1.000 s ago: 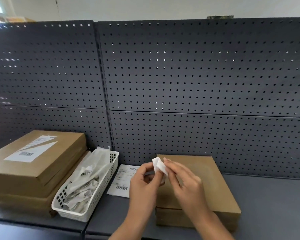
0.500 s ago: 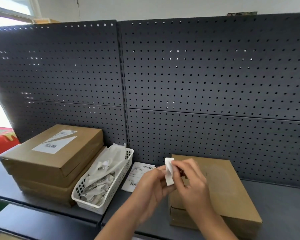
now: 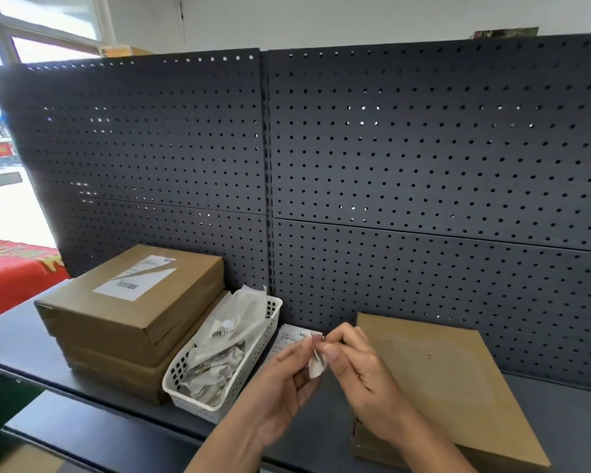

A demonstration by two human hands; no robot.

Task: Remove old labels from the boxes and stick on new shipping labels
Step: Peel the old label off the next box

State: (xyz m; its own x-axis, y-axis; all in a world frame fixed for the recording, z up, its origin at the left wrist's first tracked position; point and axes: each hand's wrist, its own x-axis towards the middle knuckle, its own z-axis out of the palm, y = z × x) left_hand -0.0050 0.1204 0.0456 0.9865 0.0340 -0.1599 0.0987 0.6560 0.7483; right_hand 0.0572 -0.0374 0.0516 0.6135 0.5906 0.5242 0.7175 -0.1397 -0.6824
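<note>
A: What are the hands doing?

B: The left hand (image 3: 287, 380) and right hand (image 3: 359, 377) both pinch one small crumpled label scrap (image 3: 316, 365) between fingertips, above the dark shelf (image 3: 560, 421).

A: Where is the box?

B: A bare brown box (image 3: 440, 380) lies flat under the right wrist.

A: And farther back?

B: A white basket (image 3: 198, 387) holding crumpled paper stands to the left. A printed label sheet (image 3: 289, 336) lies behind the hands. Just beside the basket are stacked boxes (image 3: 127, 312), the top one bearing a barcoded label (image 3: 135, 278). A pegboard (image 3: 423, 148) backs everything.
</note>
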